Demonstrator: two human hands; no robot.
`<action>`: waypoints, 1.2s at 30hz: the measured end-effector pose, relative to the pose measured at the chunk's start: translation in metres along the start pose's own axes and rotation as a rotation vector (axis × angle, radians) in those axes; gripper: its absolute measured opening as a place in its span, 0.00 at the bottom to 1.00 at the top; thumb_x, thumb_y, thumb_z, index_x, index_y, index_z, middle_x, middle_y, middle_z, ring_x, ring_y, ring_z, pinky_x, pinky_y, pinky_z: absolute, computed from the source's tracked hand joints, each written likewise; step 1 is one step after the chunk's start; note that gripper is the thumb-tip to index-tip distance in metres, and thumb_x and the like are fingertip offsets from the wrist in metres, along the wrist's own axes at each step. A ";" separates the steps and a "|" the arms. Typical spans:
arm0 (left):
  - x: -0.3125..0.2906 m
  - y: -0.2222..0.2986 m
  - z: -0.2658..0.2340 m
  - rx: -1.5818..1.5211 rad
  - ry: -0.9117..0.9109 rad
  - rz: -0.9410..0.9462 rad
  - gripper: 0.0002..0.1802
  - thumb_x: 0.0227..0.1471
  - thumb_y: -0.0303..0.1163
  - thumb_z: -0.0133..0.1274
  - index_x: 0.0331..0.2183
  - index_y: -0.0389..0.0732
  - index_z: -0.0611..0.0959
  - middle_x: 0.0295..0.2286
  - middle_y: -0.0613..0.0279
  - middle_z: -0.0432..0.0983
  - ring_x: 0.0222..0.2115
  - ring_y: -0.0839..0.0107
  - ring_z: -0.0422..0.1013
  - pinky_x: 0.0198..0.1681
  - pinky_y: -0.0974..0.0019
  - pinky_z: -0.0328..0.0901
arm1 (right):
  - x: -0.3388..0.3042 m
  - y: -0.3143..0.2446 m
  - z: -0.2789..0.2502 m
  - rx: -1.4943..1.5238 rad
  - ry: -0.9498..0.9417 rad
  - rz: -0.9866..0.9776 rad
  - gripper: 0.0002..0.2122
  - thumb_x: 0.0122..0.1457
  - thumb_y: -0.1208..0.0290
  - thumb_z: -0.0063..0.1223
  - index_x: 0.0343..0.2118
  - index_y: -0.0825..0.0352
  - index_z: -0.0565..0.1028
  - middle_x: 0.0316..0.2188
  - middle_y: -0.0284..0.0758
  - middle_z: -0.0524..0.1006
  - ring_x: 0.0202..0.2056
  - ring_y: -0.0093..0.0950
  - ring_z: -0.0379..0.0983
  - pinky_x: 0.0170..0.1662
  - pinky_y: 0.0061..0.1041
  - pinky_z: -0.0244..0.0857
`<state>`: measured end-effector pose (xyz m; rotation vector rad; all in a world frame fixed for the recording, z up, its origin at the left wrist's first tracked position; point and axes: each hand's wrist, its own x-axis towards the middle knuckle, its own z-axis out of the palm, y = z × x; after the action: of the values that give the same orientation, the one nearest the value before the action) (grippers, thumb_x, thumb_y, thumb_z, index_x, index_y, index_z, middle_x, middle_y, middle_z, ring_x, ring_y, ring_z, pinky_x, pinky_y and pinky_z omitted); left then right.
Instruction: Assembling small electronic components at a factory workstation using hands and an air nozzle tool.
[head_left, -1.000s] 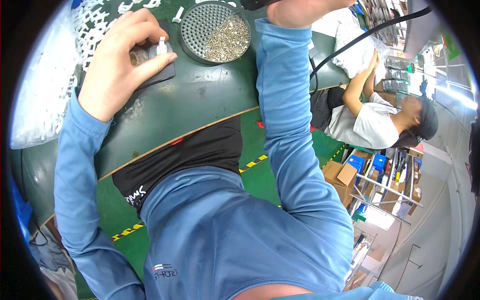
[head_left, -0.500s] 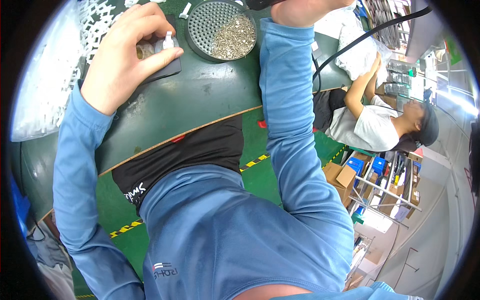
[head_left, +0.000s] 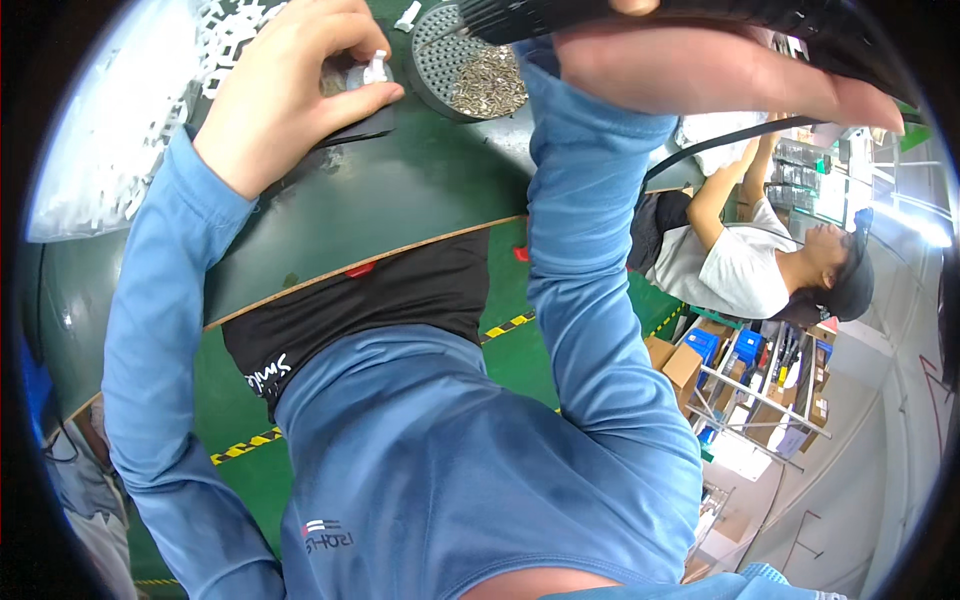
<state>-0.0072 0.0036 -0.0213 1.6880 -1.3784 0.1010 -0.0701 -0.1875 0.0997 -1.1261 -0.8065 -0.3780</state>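
My left hand (head_left: pixel 285 95) is closed with thumb and fingers around a small white plastic part (head_left: pixel 374 70), which sits on a flat dark block (head_left: pixel 372 126) on the bench. What lies under the fingers is partly hidden. My right hand (head_left: pixel 680 78) is wrapped round a black electric screwdriver (head_left: pixel 530 18), raised high and close to the camera. Its tip points left, in front of a round grey dish (head_left: pixel 428 78) with a perforated face. Small metal screws (head_left: pixel 490 85) are heaped at the dish's right side.
Bags and loose white plastic parts (head_left: pixel 110 150) cover the bench's left side. Another white piece (head_left: pixel 407 16) lies beside the dish. A black cord (head_left: pixel 720 140) runs right from the screwdriver. At the right, a co-worker (head_left: pixel 740 265) sits by the green bench (head_left: pixel 420 195).
My right hand has swung lower and nearer the camera, bringing the screwdriver's body and tip into view before the dish. The left hand keeps its hold; the bench view has shifted slightly.
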 end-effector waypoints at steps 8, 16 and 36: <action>0.010 0.025 -0.014 -0.074 -0.025 -0.163 0.15 0.40 0.30 0.69 0.26 0.38 0.76 0.27 0.56 0.70 0.31 0.55 0.68 0.36 0.57 0.64 | -0.009 0.018 0.014 -0.023 -0.006 0.228 0.50 0.49 0.14 0.33 0.58 0.59 0.72 0.24 0.35 0.74 0.18 0.25 0.67 0.23 0.27 0.65; -0.009 0.005 -0.002 -0.008 0.040 -0.062 0.15 0.40 0.30 0.69 0.26 0.38 0.77 0.27 0.55 0.70 0.31 0.54 0.69 0.36 0.56 0.65 | -0.007 0.036 0.024 0.153 -0.060 0.175 0.52 0.48 0.13 0.33 0.60 0.58 0.71 0.25 0.37 0.75 0.18 0.26 0.67 0.22 0.27 0.65; -0.005 0.007 -0.003 -0.028 0.027 -0.076 0.14 0.41 0.31 0.68 0.28 0.37 0.79 0.28 0.54 0.71 0.34 0.53 0.70 0.39 0.56 0.66 | -0.006 0.046 0.007 0.045 -0.133 0.127 0.50 0.51 0.15 0.34 0.52 0.67 0.70 0.19 0.39 0.72 0.15 0.28 0.66 0.18 0.28 0.66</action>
<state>-0.0130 0.0097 -0.0178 1.7080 -1.2885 0.0608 -0.0473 -0.1630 0.0675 -1.1625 -0.8510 -0.1791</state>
